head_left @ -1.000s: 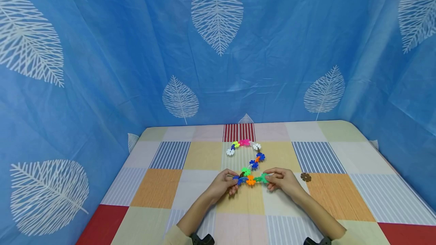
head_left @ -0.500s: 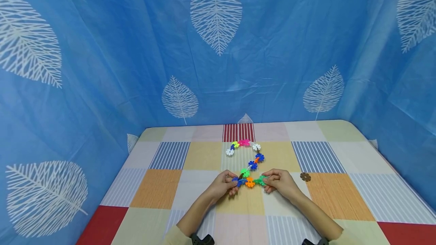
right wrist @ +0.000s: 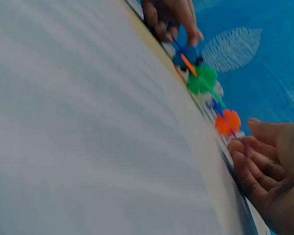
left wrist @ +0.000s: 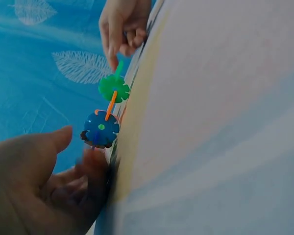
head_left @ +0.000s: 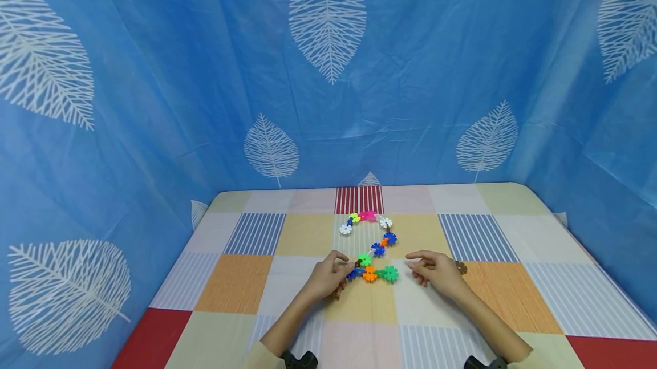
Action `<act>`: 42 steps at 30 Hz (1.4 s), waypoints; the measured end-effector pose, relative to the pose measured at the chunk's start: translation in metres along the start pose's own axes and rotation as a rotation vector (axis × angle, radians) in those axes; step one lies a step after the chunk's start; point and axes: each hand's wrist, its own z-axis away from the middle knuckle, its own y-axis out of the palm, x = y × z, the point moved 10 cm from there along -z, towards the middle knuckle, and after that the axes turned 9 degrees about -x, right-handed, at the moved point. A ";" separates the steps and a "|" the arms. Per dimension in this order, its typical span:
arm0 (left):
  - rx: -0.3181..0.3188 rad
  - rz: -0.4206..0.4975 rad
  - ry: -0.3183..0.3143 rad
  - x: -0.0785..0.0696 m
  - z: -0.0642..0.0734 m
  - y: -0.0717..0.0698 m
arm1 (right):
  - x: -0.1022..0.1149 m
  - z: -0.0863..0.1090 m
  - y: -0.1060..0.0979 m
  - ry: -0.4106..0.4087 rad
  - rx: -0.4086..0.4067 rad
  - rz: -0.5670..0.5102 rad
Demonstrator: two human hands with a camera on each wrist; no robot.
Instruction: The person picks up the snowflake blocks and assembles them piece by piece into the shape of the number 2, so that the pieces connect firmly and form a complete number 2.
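Observation:
A chain of interlocking flower-shaped plastic discs [head_left: 369, 274] lies on the table in the head view, curved like a 2. Its bottom row runs from blue through orange to green. My left hand [head_left: 324, 276] is at the blue left end; in the left wrist view its thumb [left wrist: 63, 138] stands apart from the blue disc [left wrist: 102, 128], with a blurred fingertip close below that disc. My right hand [head_left: 438, 273] is to the right of the green end disc [head_left: 390, 274], a gap between them, fingers loosely bent and holding nothing.
A loose brown disc [head_left: 462, 267] lies just beyond my right hand, partly covered by it. A patchwork-patterned cloth [head_left: 361, 346] covers the table. Blue curtains [head_left: 400, 72] with white leaf prints stand behind and at both sides.
My right hand has let go of the green end disc and moved right, towards the brown disc. My left hand has loosened from the blue disc and shifted slightly left. The chain's lower part moved slightly left.

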 end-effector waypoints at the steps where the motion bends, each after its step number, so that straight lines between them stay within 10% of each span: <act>1: -0.040 -0.074 0.044 -0.004 -0.001 -0.005 | 0.000 0.001 -0.012 -0.041 -0.044 0.058; 7: -0.288 -0.232 0.384 -0.052 0.001 -0.016 | -0.009 0.011 -0.083 -0.189 -0.250 0.372; 11: -0.254 -0.272 0.666 -0.086 0.010 0.009 | -0.016 0.016 -0.103 -0.213 -0.244 0.444; 14: -0.193 -0.367 0.766 -0.091 0.012 0.032 | -0.015 0.017 -0.103 -0.268 -0.213 0.472; 22: -0.181 -0.467 0.767 -0.081 0.010 0.050 | -0.012 0.018 -0.100 -0.291 -0.230 0.459; 31: -0.192 -0.389 0.754 -0.076 0.007 0.048 | 0.006 0.015 -0.041 -0.259 -0.160 -0.018; 42: -0.222 -0.378 0.759 -0.077 0.007 0.045 | 0.048 0.016 0.012 -0.317 -0.081 -0.017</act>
